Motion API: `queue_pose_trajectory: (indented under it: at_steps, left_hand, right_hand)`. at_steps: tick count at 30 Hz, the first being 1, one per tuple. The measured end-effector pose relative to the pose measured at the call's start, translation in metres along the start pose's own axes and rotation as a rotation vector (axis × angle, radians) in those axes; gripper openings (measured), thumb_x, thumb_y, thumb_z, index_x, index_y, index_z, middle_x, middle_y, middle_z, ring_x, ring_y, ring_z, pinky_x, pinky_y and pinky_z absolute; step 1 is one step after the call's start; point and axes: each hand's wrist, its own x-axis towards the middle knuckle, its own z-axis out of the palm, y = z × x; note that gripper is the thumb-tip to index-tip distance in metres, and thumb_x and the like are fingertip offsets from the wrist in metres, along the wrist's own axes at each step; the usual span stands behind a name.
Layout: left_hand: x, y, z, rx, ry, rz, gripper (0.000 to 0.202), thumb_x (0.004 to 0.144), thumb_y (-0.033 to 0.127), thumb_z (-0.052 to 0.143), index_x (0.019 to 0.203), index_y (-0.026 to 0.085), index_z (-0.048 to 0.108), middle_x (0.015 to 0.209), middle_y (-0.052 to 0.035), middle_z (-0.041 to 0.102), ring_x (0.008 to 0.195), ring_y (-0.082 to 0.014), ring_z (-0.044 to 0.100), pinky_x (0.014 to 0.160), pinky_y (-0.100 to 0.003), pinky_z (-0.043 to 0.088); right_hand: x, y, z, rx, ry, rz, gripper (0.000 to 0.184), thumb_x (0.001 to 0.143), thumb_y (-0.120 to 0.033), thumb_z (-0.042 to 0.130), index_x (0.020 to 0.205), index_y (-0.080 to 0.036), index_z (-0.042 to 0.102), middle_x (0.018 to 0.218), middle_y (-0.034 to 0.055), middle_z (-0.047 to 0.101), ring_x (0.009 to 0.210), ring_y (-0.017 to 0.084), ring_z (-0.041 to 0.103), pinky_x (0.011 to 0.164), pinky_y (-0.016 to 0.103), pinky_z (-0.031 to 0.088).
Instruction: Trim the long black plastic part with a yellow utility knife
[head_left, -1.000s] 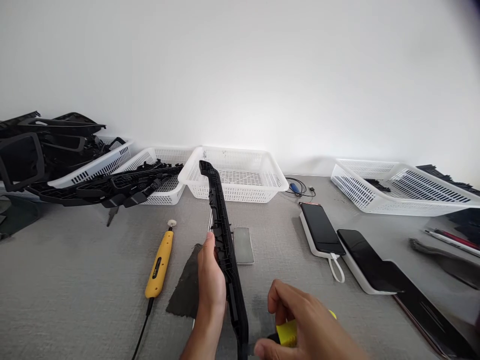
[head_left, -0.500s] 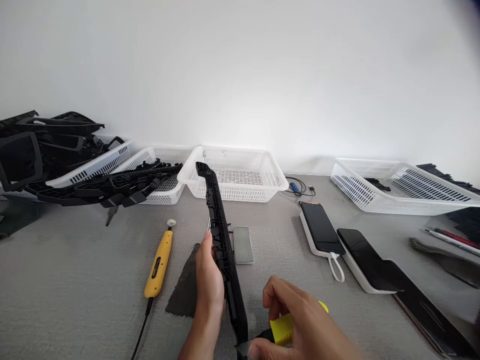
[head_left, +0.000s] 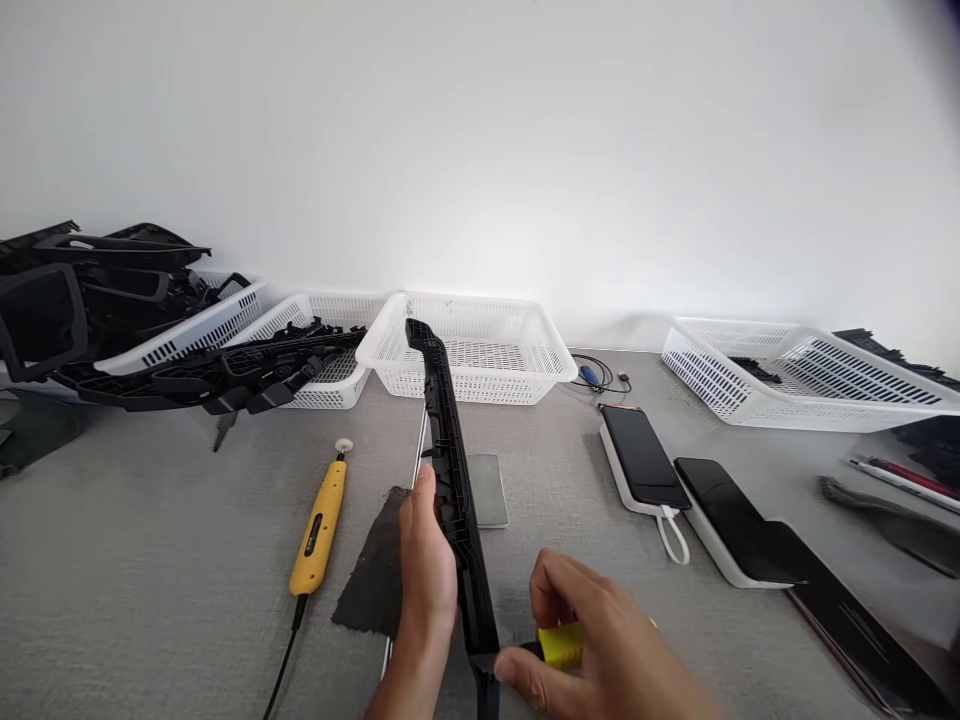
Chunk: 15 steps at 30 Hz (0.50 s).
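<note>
My left hand grips a long, narrow black plastic trim strip near its middle, holding it above the grey table with its far end pointing at a white mesh basket. My right hand is closed around a small yellow-handled tool, its tip touching the strip's near end. A yellow pen-shaped tool lies just left.

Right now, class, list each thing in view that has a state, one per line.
left hand: shut on black trim strip, held raised.
right hand: shut on yellow tool, tip at the strip.
yellow rotary tool: lying untouched.
middle basket: nothing visible inside.
phone: screen dark.
</note>
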Motion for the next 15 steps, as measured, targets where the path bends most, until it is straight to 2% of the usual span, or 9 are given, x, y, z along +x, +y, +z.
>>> queue_pose_trajectory:
  at_steps: [3,7,12,15]
  left_hand:
    - [-0.0019,-0.0009,0.0027,0.005,0.013,-0.027,0.061,0.080,0.070,0.073,0.107,0.016,0.078,0.088,-0.0078,0.080,0.090,-0.0293,0.074,0.072,-0.033,0.053]
    - [-0.0028,-0.0009,0.0044,0.014,0.024,-0.022,0.061,0.079,0.071,0.072,0.106,0.016,0.078,0.086,-0.0078,0.079,0.089,-0.0294,0.074,0.070,-0.033,0.054]
    - [-0.0017,-0.0002,0.0046,0.046,0.123,0.007,0.064,0.076,0.072,0.073,0.105,0.016,0.077,0.089,-0.0068,0.079,0.094,-0.0303,0.073,0.073,-0.034,0.055]
    - [-0.0009,0.0000,0.0060,0.042,0.144,-0.002,0.064,0.077,0.074,0.071,0.104,0.016,0.077,0.093,-0.0076,0.079,0.099,-0.0311,0.072,0.077,-0.035,0.055]
  right_hand:
    - [0.0003,-0.0005,-0.0027,-0.002,-0.021,0.033,0.043,0.072,-0.040,0.081,0.076,-0.024,0.042,0.072,-0.0040,0.056,0.067,0.013,0.046,0.060,0.023,0.031]
    - [0.0000,0.0010,-0.0021,0.056,-0.012,0.011,0.045,0.075,-0.045,0.081,0.077,-0.024,0.041,0.073,-0.0040,0.056,0.069,0.013,0.047,0.061,0.024,0.031]
    - [0.0010,0.0012,0.0005,0.060,-0.097,0.030,0.046,0.075,-0.046,0.082,0.077,-0.024,0.041,0.074,-0.0038,0.055,0.070,0.014,0.046,0.061,0.024,0.028]
    - [0.0013,0.0017,-0.0004,0.066,-0.062,0.014,0.044,0.078,-0.047,0.078,0.078,-0.024,0.041,0.075,-0.0034,0.056,0.070,0.014,0.046,0.062,0.025,0.029]
